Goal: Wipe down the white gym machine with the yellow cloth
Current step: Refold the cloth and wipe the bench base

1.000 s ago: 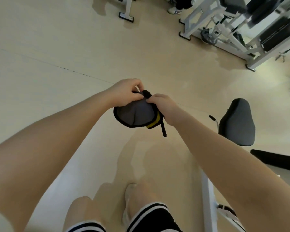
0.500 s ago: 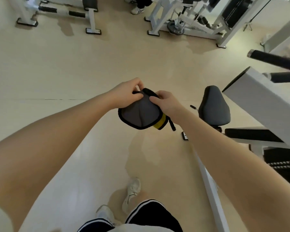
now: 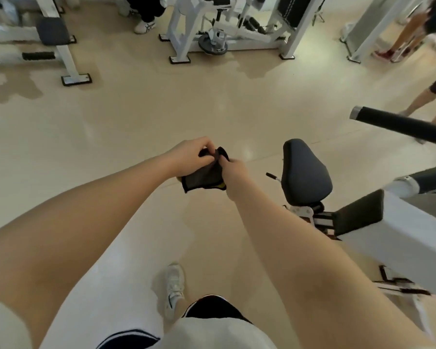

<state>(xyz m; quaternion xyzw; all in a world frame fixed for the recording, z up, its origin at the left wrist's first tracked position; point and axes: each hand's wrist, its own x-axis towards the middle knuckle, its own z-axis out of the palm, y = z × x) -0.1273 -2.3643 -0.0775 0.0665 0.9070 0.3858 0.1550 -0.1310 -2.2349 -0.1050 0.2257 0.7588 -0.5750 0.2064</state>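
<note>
At centre frame of the head view, looking down over two bare forearms: left hand (image 3: 191, 157) and right hand (image 3: 233, 170) meeting at chest height, both with fingers curled and pinching the top edge of a small cloth (image 3: 204, 176), grey on its facing side with dark edging and a sliver of yellow at its lower right corner. Held in the air between the hands, touching neither floor nor equipment. At about 3 o'clock from the cloth, the white gym machine (image 3: 398, 238), with a dark padded seat (image 3: 305, 172) just beside the right forearm and a black padded bar (image 3: 398, 125) reaching in from 2 o'clock. Judged from this: wiping not yet begun, cloth apparently being unfolded or readied, no contact with the machine, so the whole wipe-down left to do. At 12 o'clock, another white weight machine (image 3: 227, 23) across the beige floor; at 10 o'clock, a bench frame (image 3: 53, 34). At 6 o'clock, a white sneaker (image 3: 174, 288) and dark shorts. Hard to make out: most of the cloth's yellow side, turned away or folded under; fingertips hidden in the fabric; the near machine cut off at the right edge, its full extent unknown; blurred legs of other people at 1 to 2 o'clock.
</note>
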